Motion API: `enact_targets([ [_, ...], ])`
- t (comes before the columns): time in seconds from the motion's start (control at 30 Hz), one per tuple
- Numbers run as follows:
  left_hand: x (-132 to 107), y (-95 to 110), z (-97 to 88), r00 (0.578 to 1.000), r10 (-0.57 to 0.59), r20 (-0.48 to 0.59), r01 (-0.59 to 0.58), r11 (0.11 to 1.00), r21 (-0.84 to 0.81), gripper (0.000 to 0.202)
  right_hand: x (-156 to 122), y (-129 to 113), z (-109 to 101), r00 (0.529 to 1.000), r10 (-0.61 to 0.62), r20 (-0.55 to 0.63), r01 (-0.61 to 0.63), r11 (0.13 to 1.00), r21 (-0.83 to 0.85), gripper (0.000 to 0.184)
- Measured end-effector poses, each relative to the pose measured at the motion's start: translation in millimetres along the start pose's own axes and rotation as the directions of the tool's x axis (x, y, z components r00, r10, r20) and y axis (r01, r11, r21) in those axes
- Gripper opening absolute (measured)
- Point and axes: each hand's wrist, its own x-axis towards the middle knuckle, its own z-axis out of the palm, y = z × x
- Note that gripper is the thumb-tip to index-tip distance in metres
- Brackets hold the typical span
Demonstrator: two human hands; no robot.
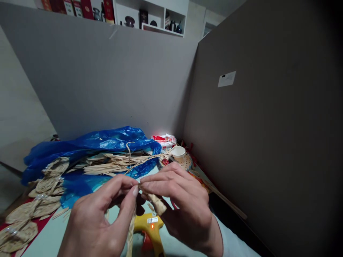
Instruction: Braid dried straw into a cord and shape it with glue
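My left hand pinches a pale braided cord of dried husk between thumb and forefinger, and its tail hangs down below the thumb. Close against those fingertips, my right hand has its fingers bent over a twisted end of the husk braid. The fingers hide just how the two parts of the braid meet. Under both hands a yellow hot glue gun lies on the table, with a small red light lit and an orange trigger showing.
Behind my hands, a blue plastic bag lies with loose husk strips. A white cup stands on a woven tray. Several husk slippers with pearls are at the left. Grey panels enclose the table.
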Motion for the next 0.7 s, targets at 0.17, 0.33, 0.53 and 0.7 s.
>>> enact_targets([
  [0.17,5,2,-2.1,0.976,-0.187,0.113,0.211,0.943,-0.258,0.012,-2,-1,-2,0.994,-0.1,0.046,0.105,0.989,-0.104,0.026],
  [0.33,17,-13,-10.5,0.912,-0.141,0.385,0.286,0.892,-0.35,0.015,-3,1,-4,0.98,-0.149,0.129,0.172,0.968,-0.185,0.03],
  [0.53,25,-17,-10.9,0.909,-0.188,0.373,0.333,0.864,-0.377,0.012,-3,0,-6,0.961,-0.153,0.23,0.207,0.95,-0.232,0.021],
  [0.7,25,-11,-8.0,0.93,-0.18,0.321,0.298,0.88,-0.37,0.013,-2,-1,-8,0.962,-0.129,0.239,0.186,0.954,-0.233,0.021],
])
